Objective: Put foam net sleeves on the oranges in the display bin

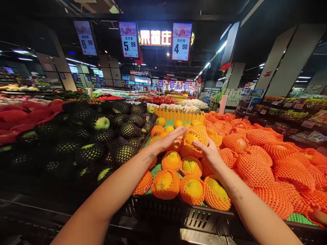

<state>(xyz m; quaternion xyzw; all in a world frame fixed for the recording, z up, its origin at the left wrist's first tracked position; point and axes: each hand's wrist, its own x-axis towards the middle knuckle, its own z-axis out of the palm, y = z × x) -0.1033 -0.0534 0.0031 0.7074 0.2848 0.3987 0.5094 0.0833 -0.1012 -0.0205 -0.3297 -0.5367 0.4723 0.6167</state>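
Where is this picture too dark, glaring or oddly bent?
In the head view, the black-netted fruit on the left sinks into shadow; in the head view, the illuminated sign glares white; in the head view, the large right pillar leans, probably from a wide lens, while the held netted orange is well lit.

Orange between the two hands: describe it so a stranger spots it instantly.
Find the central oranges, between black-netted green fruit and the red-orange heap. Further back, left hand and right hand flank one foam-netted orange. Unlike its neighbours, it sits between the hands.
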